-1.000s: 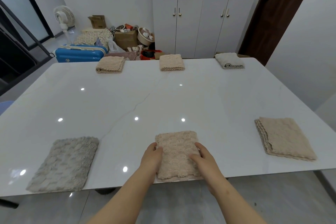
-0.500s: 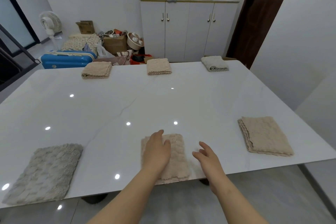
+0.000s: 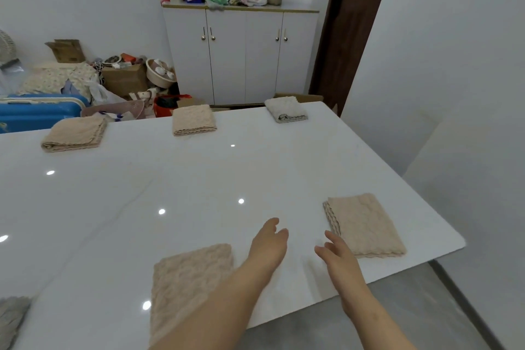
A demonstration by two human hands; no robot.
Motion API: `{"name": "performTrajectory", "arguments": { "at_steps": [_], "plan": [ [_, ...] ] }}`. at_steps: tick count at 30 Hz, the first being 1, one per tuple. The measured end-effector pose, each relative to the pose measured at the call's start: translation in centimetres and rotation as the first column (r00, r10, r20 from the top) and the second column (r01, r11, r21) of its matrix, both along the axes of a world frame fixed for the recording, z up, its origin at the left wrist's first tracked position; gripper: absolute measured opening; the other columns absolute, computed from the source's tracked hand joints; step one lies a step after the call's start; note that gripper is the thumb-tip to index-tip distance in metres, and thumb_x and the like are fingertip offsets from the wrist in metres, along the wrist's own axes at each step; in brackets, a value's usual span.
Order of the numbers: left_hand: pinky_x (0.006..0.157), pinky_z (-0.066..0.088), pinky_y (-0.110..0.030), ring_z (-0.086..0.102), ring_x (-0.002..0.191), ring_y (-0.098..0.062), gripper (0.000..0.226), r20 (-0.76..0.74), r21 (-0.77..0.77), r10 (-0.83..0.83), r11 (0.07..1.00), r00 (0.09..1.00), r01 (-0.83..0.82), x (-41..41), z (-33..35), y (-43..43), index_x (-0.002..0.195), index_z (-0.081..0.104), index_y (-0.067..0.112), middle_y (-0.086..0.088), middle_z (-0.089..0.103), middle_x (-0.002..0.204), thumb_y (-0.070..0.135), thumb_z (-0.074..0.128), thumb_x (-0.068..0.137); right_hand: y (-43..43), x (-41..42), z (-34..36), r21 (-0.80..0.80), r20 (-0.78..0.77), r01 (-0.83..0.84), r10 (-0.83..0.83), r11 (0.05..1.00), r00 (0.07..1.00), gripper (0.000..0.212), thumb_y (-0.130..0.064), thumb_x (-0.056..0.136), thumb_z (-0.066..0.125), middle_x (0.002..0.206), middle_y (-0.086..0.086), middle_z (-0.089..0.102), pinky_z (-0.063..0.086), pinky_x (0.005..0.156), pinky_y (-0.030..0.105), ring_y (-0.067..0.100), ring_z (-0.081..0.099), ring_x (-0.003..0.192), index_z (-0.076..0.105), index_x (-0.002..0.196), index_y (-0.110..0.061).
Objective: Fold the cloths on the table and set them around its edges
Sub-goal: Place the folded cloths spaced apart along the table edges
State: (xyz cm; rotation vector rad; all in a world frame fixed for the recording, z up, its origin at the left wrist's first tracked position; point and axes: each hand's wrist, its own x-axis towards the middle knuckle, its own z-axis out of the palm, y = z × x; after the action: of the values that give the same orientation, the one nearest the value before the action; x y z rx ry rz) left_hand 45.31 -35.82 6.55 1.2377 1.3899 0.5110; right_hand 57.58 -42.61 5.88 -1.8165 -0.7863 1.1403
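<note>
A folded beige cloth [image 3: 187,278] lies at the near edge of the white table [image 3: 199,179], partly under my left forearm. My left hand [image 3: 268,244] hovers open over bare table to the right of it, holding nothing. My right hand [image 3: 338,257] is open too, just left of a second folded beige cloth [image 3: 365,224] near the right corner, not touching it. Along the far edge lie two folded beige cloths [image 3: 75,133] [image 3: 193,119] and a pale grey one [image 3: 285,109]. A grey cloth [image 3: 11,318] shows at the bottom left.
A white cabinet [image 3: 241,54] with clutter on top stands behind the table. Boxes, a blue suitcase [image 3: 37,111] and bags crowd the floor at the back left. A dark door and a white wall lie to the right.
Both hands have lifted off the near beige cloth and moved right, toward the cloth by the right corner. The view has swung to the right.
</note>
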Motion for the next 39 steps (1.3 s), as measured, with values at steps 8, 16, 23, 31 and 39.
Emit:
{"name": "performTrajectory", "arguments": {
  "at_steps": [8,16,23,31,39],
  "plan": [
    [0.106,0.028,-0.025,0.036,0.134,-0.021,0.048,-0.013,-0.086,-0.077,0.993,0.997,0.075,5.3,-1.2,2.1,0.145,0.027,0.017,-0.005,0.032,0.150,0.022,0.035,0.099,1.3,5.6,-0.7,-0.020,0.098,0.070,-0.068,0.997,0.993,0.047,-0.018,0.091,0.051,0.138,0.002,0.046,0.032,0.093,0.027,0.018,0.042,0.127,0.042,0.137,-0.024],
    [0.111,0.024,-0.030,0.030,0.138,-0.020,0.050,-0.023,-0.088,0.051,0.995,0.998,-0.052,11.2,-1.6,2.2,0.147,0.022,0.016,-0.004,0.027,0.153,0.021,0.034,0.099,2.9,13.8,-1.0,-0.037,0.258,0.045,-0.033,0.998,0.966,0.045,-0.016,0.088,0.050,0.133,0.003,0.050,0.037,0.099,0.033,0.022,0.046,0.122,0.047,0.133,-0.021],
    [0.104,0.032,-0.030,0.035,0.134,-0.021,0.051,-0.023,-0.092,0.141,0.986,0.990,-0.142,15.5,-2.0,0.6,0.148,0.018,0.017,-0.002,0.029,0.151,0.022,0.032,0.099,2.6,19.3,-1.8,-0.098,0.403,-0.010,0.049,0.995,0.914,0.044,-0.021,0.088,0.049,0.137,0.003,0.049,0.035,0.101,0.040,0.027,0.044,0.125,0.047,0.133,-0.023],
    [0.073,0.044,-0.025,0.055,0.096,-0.018,0.029,0.029,-0.132,0.211,0.970,0.977,-0.206,17.5,-2.3,-0.5,0.113,0.053,0.017,-0.003,0.059,0.114,0.015,0.032,0.095,3.1,21.7,-2.4,-0.080,0.151,-0.145,0.155,0.986,0.976,0.051,-0.018,0.092,0.047,0.147,0.005,0.038,0.030,0.107,0.033,0.022,0.036,0.134,0.034,0.142,-0.018],
    [0.066,0.038,-0.018,0.045,0.082,-0.005,0.034,0.047,-0.138,0.303,0.946,0.952,-0.294,18.4,-1.8,-0.5,0.131,0.040,0.012,0.004,0.049,0.112,0.015,0.031,0.099,4.1,22.6,-2.4,-0.075,0.052,-0.239,0.244,0.968,0.968,0.053,-0.016,0.093,0.047,0.145,0.005,0.039,0.031,0.106,0.033,0.021,0.040,0.130,0.031,0.144,-0.018]
  ]
}}
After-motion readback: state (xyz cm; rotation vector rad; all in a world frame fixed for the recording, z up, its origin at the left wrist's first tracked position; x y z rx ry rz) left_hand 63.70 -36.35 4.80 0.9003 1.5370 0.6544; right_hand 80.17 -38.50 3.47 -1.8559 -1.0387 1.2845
